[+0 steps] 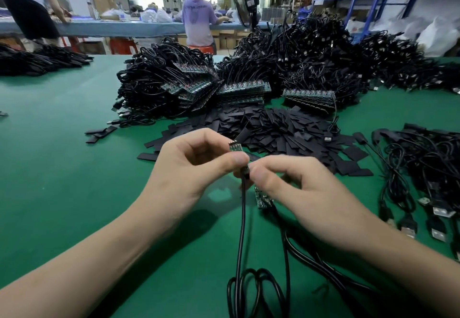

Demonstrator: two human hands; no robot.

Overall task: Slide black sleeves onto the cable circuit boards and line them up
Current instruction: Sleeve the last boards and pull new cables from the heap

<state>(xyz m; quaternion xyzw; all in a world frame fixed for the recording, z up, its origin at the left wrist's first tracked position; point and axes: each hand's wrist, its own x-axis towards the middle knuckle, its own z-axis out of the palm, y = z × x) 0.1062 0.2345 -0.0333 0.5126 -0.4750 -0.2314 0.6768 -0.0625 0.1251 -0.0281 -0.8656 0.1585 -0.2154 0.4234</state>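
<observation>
Hands meet above the green table (62, 168); the left hand (189, 166) pinches a small circuit board (235, 146) between thumb and curled forefinger, holding it upright with its top end showing above the thumb; the right hand (298, 188) pinches the cable (242, 218) just under the board, thumb tip almost touching the left thumb; whether the black piece between those fingers is a sleeve cannot be told. The cable hangs straight down to loose coils at the near edge. A second board (263, 199) lies on the table under the right hand. Beyond the hands lies a spread pile of flat black sleeves (273, 128); behind it are stacks of bare boards (308, 98) and heaps of black cables (311, 51). More cables with plugs (428, 168) lie to the right. Farther back a seated person (196, 16) works at another bench beside a fan (242, 4).
</observation>
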